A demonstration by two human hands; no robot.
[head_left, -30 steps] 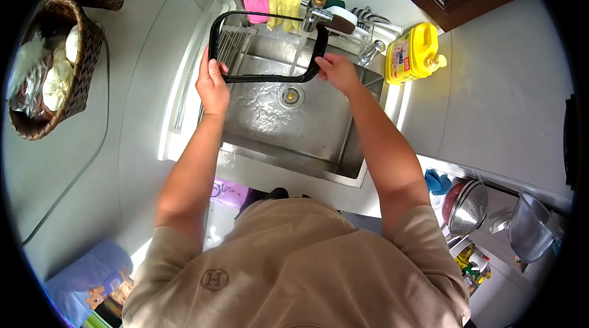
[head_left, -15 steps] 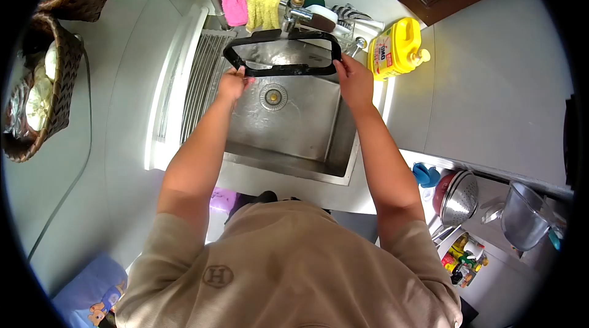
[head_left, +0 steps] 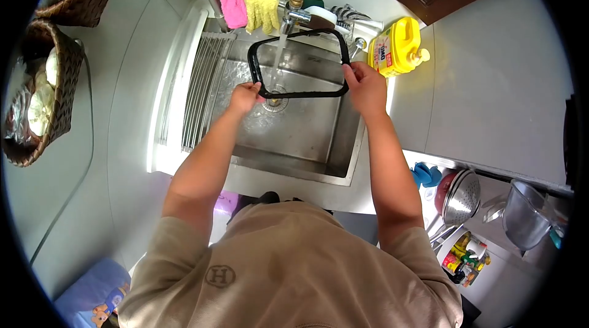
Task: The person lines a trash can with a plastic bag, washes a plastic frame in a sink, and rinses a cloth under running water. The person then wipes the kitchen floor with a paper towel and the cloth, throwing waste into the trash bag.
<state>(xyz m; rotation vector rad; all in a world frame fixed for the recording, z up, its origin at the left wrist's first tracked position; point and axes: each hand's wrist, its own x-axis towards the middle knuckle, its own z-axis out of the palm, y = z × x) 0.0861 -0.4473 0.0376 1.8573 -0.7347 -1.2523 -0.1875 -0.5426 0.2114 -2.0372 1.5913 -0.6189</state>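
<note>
"OMO" stands on the yellow bottle (head_left: 402, 47) right of the sink (head_left: 285, 147); a circled "H" is on the beige shirt (head_left: 300, 260) at the sink's near side.

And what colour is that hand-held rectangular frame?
The rectangular frame is black, shown best in the head view.

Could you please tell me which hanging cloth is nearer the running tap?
The yellow cloth: it hangs between the tap and the pink cloth, which is farther left.
</note>
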